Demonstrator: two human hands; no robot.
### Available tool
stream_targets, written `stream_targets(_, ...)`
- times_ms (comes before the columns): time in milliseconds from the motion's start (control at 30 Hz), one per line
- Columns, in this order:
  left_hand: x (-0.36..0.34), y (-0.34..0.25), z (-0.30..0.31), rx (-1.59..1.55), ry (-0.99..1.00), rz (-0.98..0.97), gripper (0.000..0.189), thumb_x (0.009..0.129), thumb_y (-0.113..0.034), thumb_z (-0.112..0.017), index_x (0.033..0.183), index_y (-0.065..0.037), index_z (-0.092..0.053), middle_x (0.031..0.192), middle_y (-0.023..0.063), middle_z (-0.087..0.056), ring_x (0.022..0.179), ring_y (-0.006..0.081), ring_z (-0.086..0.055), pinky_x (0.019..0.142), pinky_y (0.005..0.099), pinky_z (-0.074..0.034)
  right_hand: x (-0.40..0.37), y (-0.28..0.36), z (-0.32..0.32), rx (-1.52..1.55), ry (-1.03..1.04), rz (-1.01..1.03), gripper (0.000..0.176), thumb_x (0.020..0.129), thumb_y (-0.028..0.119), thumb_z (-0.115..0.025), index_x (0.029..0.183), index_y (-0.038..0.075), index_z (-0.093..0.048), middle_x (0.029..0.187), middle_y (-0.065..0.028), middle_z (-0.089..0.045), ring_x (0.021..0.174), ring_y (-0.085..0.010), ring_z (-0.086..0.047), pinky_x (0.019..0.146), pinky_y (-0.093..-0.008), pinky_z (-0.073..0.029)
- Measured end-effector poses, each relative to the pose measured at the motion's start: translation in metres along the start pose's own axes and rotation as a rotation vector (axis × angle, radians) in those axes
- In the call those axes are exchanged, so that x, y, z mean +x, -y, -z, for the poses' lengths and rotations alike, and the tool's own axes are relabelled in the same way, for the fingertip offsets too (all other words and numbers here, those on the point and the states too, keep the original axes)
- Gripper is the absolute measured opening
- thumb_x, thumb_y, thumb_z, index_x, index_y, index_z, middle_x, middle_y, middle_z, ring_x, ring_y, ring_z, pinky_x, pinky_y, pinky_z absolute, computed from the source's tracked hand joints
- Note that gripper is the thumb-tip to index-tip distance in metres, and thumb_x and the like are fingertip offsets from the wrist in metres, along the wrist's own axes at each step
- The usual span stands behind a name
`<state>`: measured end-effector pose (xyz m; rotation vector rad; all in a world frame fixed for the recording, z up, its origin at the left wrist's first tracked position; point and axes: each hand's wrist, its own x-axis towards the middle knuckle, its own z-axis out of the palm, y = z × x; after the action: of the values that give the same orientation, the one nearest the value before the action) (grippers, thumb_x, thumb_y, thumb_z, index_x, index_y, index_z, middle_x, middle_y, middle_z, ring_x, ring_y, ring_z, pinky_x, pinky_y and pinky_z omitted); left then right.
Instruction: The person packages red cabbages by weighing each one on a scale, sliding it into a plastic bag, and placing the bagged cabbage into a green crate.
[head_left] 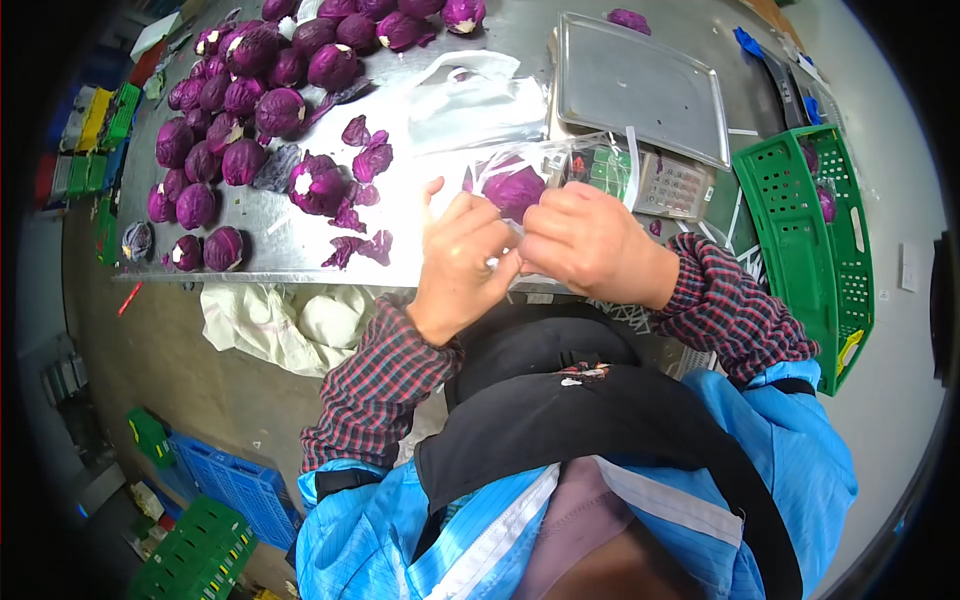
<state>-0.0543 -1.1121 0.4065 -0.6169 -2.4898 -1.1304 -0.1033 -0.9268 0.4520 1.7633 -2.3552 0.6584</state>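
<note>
A red cabbage (514,190) lies inside a clear plastic bag (560,150) at the table's front edge, directly beyond my hands. My left hand (465,255) is closed at the gathered mouth of the bag, its thumb and fingers pinched and a small white bit showing between them. Beside it, my right hand (590,245) is also closed, fingers pressed together against the same gathered plastic. Whether a tie strip is in the fingers I cannot make out. Left of the bag sits a partly peeled red cabbage (317,185) with loose leaves (370,158) around it.
Many red cabbages (243,97) cover the table's left side. A stack of clear bags (475,105) lies at centre. A scale with a metal tray (640,85) and keypad (675,187) stands behind my right hand. Right of it is a green crate (800,240) with bagged cabbages.
</note>
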Motion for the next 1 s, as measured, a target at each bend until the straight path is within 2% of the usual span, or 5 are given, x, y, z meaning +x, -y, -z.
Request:
stream_targets(300, 0.0, -0.005, 0.002, 0.072, 0.016, -0.09, 0.019, 0.06, -0.017, -0.08, 0.067, -0.011, -0.063, 0.07, -0.0016, -0.053, 0.079, 0.0178, -0.055, 0.102, 0.0491, -0.025, -0.025, 0.004, 0.024, 0.839, 0.087, -0.286, 0.017, 0.077, 0.011, -0.071, 0.082, 0.002, -0.057, 0.078, -0.0058, -0.052, 0.076, -0.0202, -0.053, 0.069, -0.0332, -0.043)
stream_targets(500, -0.027, -0.006, 0.017, 0.028, 0.004, -0.042, 0.024, 0.061, -0.026, -0.082, 0.076, -0.015, -0.068, 0.093, 0.0011, -0.057, 0.098, 0.0248, -0.052, 0.101, 0.0515, -0.027, -0.193, -0.008, 0.125, 1.436, -0.888, -0.724, 0.025, 0.084, 0.023, -0.07, 0.075, 0.015, -0.048, 0.069, 0.0042, -0.038, 0.063, -0.0121, -0.037, 0.067, -0.0277, -0.038)
stream_targets(567, -0.051, 0.0, 0.008, -0.015, -0.013, -0.068, 0.041, 0.06, -0.026, -0.084, 0.09, -0.011, -0.062, 0.108, 0.0079, -0.053, 0.109, 0.0301, -0.048, 0.095, 0.0474, -0.035, -0.277, 0.002, 0.072, 0.811, 0.288, -1.372, 0.017, 0.077, 0.016, -0.072, 0.084, 0.005, -0.062, 0.08, -0.0021, -0.06, 0.077, -0.0176, -0.057, 0.071, -0.0331, -0.046)
stream_targets(633, -0.084, 0.016, -0.02, -0.153, -0.307, 0.191, 0.066, 0.057, -0.026, -0.088, 0.11, -0.008, -0.053, 0.118, 0.013, -0.048, 0.111, 0.032, -0.047, 0.094, 0.0453, -0.039, -0.366, 0.025, 0.012, 0.129, 1.465, -0.798, 0.033, 0.064, 0.035, -0.077, 0.074, 0.004, -0.069, 0.071, -0.0121, -0.066, 0.072, -0.025, -0.064, 0.068, -0.0378, -0.05)
stream_targets(1000, -0.032, 0.038, -0.081, -0.051, -0.229, 0.151, 0.046, 0.064, -0.008, -0.081, 0.103, -0.006, -0.057, 0.106, 0.0104, -0.056, 0.102, 0.0293, -0.052, 0.091, 0.0424, -0.039, -0.086, -0.123, -0.034, 0.532, -0.036, -0.611, 0.053, 0.082, 0.006, -0.063, 0.132, 0.008, -0.049, 0.137, -0.0089, -0.045, 0.119, -0.023, -0.049, 0.101, -0.0331, -0.039)
